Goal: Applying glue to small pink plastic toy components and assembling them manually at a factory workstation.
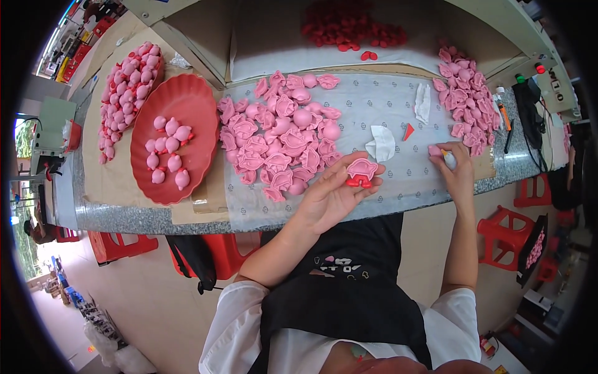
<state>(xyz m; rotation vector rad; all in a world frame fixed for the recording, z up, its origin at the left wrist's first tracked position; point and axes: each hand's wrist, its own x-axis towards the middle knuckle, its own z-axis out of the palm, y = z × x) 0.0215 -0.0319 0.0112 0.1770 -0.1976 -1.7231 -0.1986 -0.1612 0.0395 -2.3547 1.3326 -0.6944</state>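
My left hand grips a pink hollow half-shell with a red two-lobed foot piece at its lower edge; the shell's open side faces up. To the right, just above the table, my right hand is closed around a small white object with a bit of yellow and a pink end; its kind is partly hidden by the fingers. Beside my left hand lies a large heap of pink half-shells, some hollow side up, some rounded side up. A crumpled white tissue and a red triangular scrap lie between my hands.
A red scalloped tray holds several pink-and-red assembled figures. More figures fill a heaped container at far left. Another pink shell pile sits at right, with red pieces under the shelf. An orange marker-like tube and cables lie far right.
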